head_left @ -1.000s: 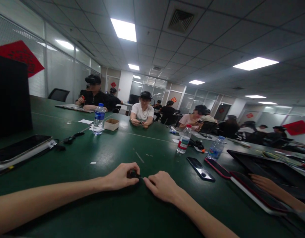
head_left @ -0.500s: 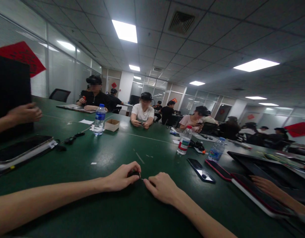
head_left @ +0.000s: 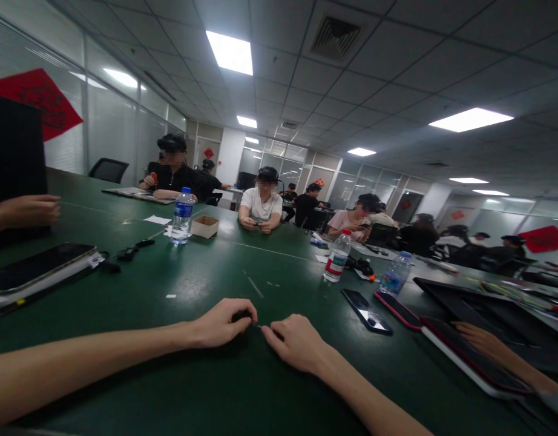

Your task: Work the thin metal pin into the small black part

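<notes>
Nearer and left of the red-capped bottle (head_left: 336, 260), the left hand (head_left: 223, 324) is curled round a dark piece (head_left: 241, 315) — mostly hidden — its thin tip (head_left: 259, 327) just beside the right hand (head_left: 297, 342), whose grip I cannot tell.

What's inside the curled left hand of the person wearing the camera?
Inside the left hand, part of a small dark object shows. The hand covers the rest, so its full shape, and what it is, cannot be made out.

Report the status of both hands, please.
Left hand closed around small dark object, mostly hidden. Right hand at thin pale piece, grip unclear. No obstruction visible.
</notes>
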`<state>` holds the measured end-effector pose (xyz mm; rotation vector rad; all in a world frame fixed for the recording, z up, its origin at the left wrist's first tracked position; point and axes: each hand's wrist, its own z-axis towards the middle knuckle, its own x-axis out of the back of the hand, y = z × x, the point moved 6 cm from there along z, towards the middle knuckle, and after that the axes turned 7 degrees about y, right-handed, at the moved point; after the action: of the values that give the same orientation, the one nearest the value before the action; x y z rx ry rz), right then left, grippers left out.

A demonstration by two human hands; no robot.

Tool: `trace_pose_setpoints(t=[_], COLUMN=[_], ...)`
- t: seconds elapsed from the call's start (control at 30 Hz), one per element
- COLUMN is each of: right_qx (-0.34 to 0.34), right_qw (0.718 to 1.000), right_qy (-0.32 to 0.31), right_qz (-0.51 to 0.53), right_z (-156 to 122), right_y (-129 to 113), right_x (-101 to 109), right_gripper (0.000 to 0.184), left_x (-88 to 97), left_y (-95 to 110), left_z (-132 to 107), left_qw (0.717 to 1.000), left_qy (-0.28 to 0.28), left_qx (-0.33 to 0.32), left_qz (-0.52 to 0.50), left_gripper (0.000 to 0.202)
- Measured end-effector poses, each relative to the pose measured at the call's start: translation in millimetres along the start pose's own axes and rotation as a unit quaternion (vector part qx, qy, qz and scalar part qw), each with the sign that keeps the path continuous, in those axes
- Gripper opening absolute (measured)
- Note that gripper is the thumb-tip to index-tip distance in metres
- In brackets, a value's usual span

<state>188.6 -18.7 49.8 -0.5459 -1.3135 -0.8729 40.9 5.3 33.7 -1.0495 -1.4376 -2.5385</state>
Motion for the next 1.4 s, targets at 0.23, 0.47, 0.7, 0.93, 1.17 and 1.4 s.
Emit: trace_pose_setpoints(t=[0.23, 0.47, 0.7, 0.93, 1.17, 1.4], right_qx=[-0.005, -0.011, -0.005, -0.003, -0.012, -0.006], right_qw=[1.0, 1.0, 0.999, 0.999, 0.999, 0.999], right_qy=[-0.007, -0.018, -0.017, -0.014, -0.021, -0.016], right_qz=[0.0, 0.01, 0.027, 0.031, 0.036, 0.032], right_z=[0.4, 0.5, 1.3, 1.2, 1.4, 1.4], right_y=[-0.6, -0.5, -1.4, -1.7, -1.0, -1.4], right_x=[0.8, -0.7, 0.3, 0.2, -1.1, 0.4], right_gripper=[0.065, 0.066, 0.066, 0.065, 0.066, 0.066], left_x=[0.3, 1.7, 0.9, -1.9, -2.5, -3.1], left_y=[-4.1, -4.4, -2.9, -3.1, -0.3, -1.2], left_z=[0.3, 0.5, -0.6, -2.7, -4.4, -3.9], left_qw=[1.0, 0.999, 0.999, 0.999, 0.999, 0.999], left_qy=[0.004, 0.022, 0.013, -0.019, -0.034, -0.031], left_qx=[-0.009, -0.019, -0.03, -0.031, -0.022, -0.031], left_qz=[-0.001, 0.013, 0.016, 0.02, 0.023, 0.019], left_gripper=[0.02, 0.01, 0.007, 0.008, 0.009, 0.009])
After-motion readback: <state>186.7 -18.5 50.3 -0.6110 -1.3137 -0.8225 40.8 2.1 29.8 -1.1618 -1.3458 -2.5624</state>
